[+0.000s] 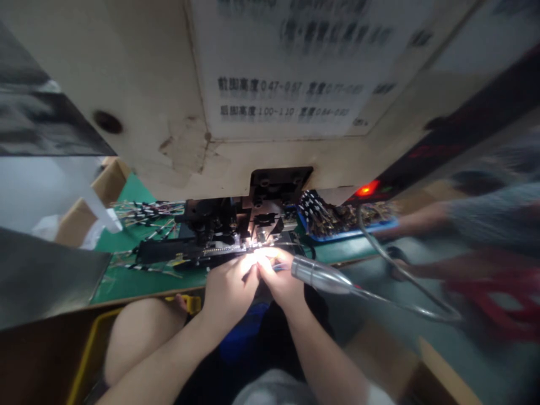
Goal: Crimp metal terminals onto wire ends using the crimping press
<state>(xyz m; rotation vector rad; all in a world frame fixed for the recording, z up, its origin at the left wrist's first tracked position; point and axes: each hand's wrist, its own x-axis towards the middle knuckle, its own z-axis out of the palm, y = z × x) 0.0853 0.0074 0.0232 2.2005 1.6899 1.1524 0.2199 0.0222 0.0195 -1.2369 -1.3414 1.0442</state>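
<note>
Under the crimping machine's press head (265, 216), both hands meet in the bright lamp light. My left hand (230, 284) is closed, with thumb and fingertips pinched at the front of the die area. Close against it, my right hand (284, 278) is also pinched shut, and a thin bluish wire (279, 266) shows beside its fingers. Glare washes out the fingertips, so what lies between the left fingers is hidden. A strip of terminals (223, 249) runs along the feed track to the left of the hands.
A silver gooseneck lamp (320, 274) reaches in beside my right hand. Bundles of wires (147, 211) lie on the green table (126, 284) at left. More wires fill a blue tray (337, 236) at right, where another person's arm (426, 219) reaches. The machine housing (156, 112) overhangs everything.
</note>
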